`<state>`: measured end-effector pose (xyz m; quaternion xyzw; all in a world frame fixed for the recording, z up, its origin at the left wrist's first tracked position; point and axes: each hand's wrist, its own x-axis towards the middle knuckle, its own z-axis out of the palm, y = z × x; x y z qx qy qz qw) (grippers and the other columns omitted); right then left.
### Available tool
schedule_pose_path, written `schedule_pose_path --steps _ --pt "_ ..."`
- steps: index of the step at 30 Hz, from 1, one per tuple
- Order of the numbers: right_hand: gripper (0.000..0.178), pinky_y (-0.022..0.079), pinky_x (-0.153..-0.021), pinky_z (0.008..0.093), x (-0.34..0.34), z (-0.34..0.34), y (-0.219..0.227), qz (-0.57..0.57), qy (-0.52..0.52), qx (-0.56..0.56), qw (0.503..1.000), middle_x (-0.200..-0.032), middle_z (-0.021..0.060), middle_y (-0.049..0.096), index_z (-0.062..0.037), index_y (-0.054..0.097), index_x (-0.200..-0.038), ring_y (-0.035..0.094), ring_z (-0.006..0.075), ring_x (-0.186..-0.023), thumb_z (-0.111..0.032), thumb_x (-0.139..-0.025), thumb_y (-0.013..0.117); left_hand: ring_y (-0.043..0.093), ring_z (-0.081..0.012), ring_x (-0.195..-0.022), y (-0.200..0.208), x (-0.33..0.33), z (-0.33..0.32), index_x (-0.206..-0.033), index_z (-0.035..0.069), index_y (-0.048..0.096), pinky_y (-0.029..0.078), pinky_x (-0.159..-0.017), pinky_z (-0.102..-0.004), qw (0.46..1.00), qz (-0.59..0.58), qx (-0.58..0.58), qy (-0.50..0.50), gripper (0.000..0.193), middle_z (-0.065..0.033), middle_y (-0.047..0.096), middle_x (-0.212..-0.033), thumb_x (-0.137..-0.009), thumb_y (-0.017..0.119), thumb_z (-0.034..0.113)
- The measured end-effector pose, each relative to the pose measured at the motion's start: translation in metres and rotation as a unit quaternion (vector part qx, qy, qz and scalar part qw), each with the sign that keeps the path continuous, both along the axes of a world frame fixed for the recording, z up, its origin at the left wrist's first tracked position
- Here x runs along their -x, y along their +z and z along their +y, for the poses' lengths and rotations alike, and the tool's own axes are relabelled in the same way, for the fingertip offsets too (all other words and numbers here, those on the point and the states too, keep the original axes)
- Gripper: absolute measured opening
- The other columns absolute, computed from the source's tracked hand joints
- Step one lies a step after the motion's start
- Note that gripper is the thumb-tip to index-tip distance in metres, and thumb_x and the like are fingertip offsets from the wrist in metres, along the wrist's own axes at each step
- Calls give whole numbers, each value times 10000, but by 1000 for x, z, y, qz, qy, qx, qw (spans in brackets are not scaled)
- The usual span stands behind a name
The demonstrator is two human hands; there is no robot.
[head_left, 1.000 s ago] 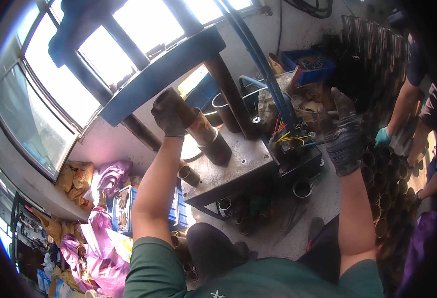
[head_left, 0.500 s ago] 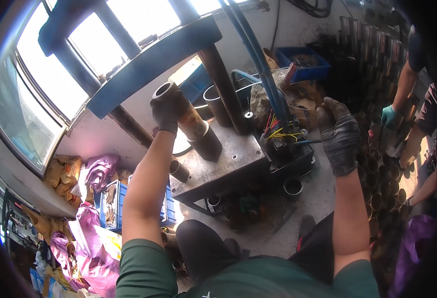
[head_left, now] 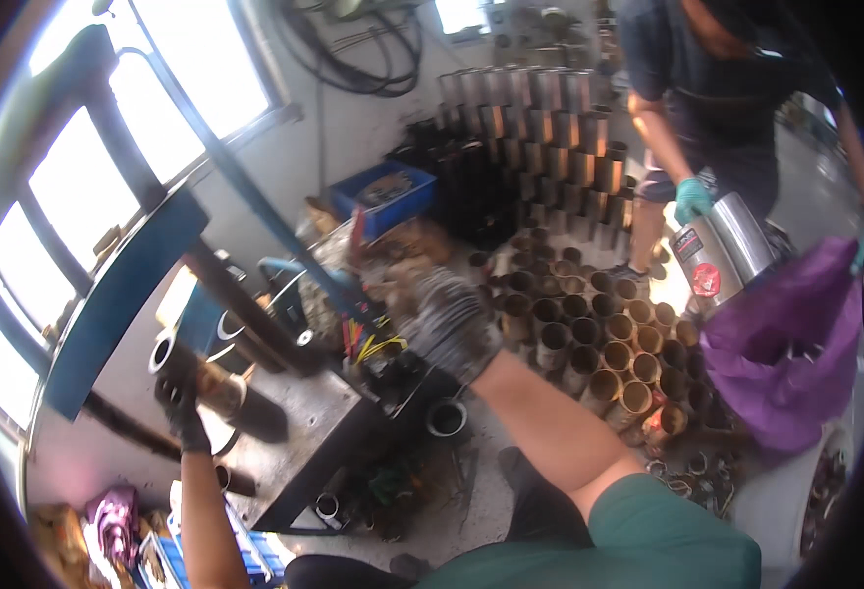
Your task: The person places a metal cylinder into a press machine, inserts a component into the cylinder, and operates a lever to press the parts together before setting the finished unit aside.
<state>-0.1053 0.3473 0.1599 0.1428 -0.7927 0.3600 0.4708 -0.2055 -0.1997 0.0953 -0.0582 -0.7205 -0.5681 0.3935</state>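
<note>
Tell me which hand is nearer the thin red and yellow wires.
Right. The grey-gloved right hand is just right of the wires; the gloved left hand grips the dark hollow cylinder well to their left.

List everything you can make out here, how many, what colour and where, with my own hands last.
Press frame: one, blue, left
Worktable: one, grey, lower left
Upper sleeve: one, dark, left
Middle sleeve: one, tan, below that
Lower sleeve: one, dark, on worktable
Wires: several, yellow and red, centre
Bin: one, blue, upper centre
Cables: several, black, top centre
Standing tubes: many, brownish, right of centre
Co-worker: one, dark clothing, upper right
Metalware: count unclear, silver, held by co-worker
Sack: one, purple, right
Left hand: one, dark-gloved, on upper sleeve
Right hand: one, grey-gloved, raised, centre
</note>
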Motion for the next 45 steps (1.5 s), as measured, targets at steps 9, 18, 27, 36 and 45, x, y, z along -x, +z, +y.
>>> schedule_pose_path --steps 9,18,27,36,45 --pt "334 572 -756 445 -16 9 7 -145 15 -5 989 -977 194 717 -5 675 -1176 713 349 -857 -90 -854 649 570 -261 -1213 28 -26 13 -1503 16 395 499 -1030 -373 988 -26 78 129 648 -144 536 -1411 -962 717 168" --pt "161 569 -738 452 -23 7 16 -230 29 -78 970 -848 178 735 -48 728 -908 729 333 -833 -199 -855 701 564 -269 -1248 53 -30 3 -1517 12 393 501 -1047 -384 988 -26 79 130 625 -142 530 -1439 -993 659 227" --pt "256 564 -756 453 -18 9 14 -242 9 -111 964 -859 200 727 -9 728 -905 722 340 -823 -256 -918 661 558 -277 -1283 63 -31 -2 -1531 9 392 503 -1063 -396 989 -14 85 124 614 -141 525 -1467 -1025 601 286" --pt "231 568 -791 472 -22 16 20 -279 42 -89 955 -926 204 717 -6 719 -955 721 356 -893 -205 -841 701 552 -285 -1318 78 -22 -30 -1546 5 391 505 -1079 -408 991 37 105 68 614 -139 520 -1495 -1057 543 344" --pt "255 547 -829 458 -16 16 7 -204 44 -81 974 -974 210 696 3 705 -989 690 358 -933 -212 -851 710 605 -293 -1243 119 31 -11 -1508 16 466 512 -1074 -408 998 -6 63 -15 694 -136 577 -1434 -1005 534 490"
